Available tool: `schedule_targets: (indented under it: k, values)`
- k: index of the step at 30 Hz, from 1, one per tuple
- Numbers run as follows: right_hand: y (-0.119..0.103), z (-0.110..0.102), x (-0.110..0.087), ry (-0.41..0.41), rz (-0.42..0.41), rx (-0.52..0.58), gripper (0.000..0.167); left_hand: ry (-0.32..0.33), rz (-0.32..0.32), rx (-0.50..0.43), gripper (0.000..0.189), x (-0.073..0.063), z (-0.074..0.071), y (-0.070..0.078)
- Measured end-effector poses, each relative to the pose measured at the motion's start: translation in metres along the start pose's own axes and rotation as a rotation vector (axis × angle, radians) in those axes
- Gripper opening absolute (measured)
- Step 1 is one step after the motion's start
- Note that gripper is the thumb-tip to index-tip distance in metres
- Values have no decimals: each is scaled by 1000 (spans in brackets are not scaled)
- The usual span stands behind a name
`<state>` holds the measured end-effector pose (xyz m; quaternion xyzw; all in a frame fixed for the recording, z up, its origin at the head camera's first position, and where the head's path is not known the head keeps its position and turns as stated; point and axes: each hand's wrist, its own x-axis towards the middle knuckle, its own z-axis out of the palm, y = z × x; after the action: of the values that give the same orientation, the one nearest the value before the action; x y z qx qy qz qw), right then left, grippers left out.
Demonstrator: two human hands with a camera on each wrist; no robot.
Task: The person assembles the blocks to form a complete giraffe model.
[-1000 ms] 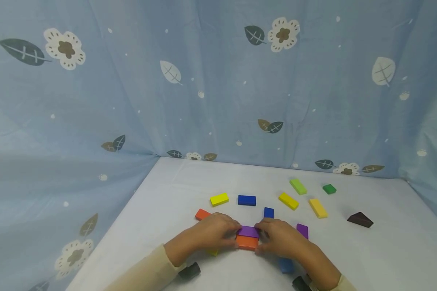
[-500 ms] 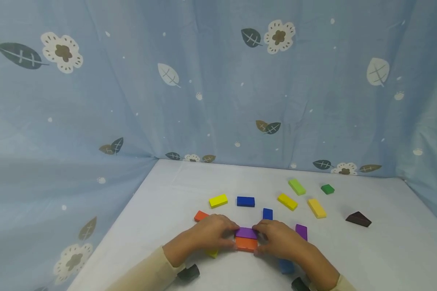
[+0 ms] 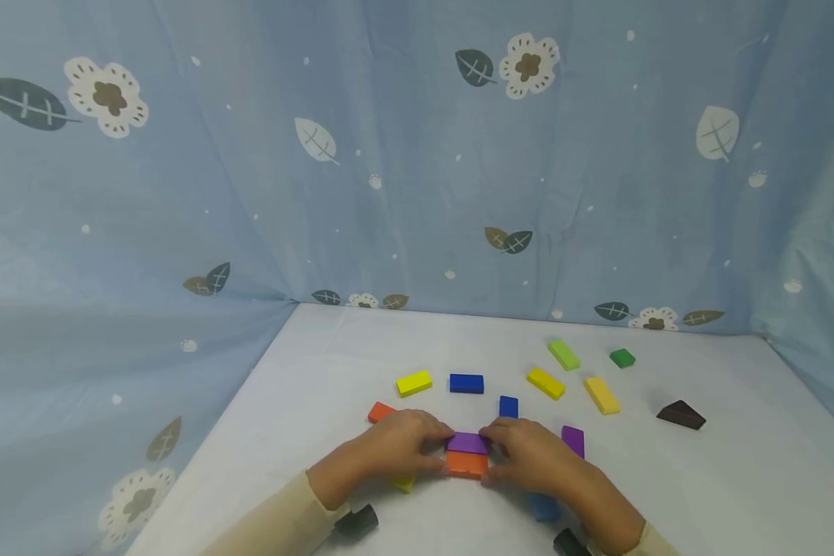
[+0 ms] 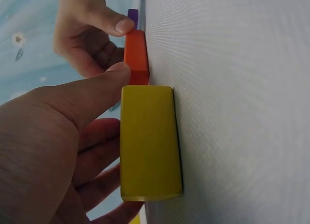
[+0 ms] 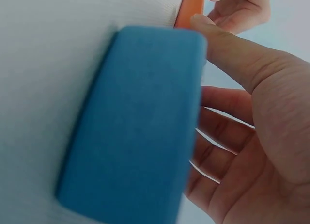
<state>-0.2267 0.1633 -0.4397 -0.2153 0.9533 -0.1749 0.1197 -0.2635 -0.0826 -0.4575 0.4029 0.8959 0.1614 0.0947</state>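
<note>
Two blocks are being worked at the near middle of the table [image 3: 347,332]: a purple block [image 3: 467,442] and, directly in front of it, an orange block [image 3: 466,463], their long edges apparently touching. Your left hand [image 3: 405,444] grasps the pair at its left end, forefinger at the purple block and thumb at the orange block. Your right hand [image 3: 531,454] grasps the right end in the same manner. A yellow block [image 4: 150,141] lies beside your left palm; a light blue block [image 5: 131,127] lies beside your right.

Step in hand (judged): aligning the purple block with the orange block. Whether their ends are exactly flush cannot be confirmed. Next move (judged): apply light, equal pressure from both sides, square the ends, then lift your fingers clear without dragging either block or striking its neighbours.
</note>
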Motion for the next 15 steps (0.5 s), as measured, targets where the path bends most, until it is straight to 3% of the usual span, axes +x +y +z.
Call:
schedule_targets:
  k: [15]
  values:
    - [3, 1, 0, -11, -18, 3, 61, -3, -4, 24, 53, -1, 1, 1]
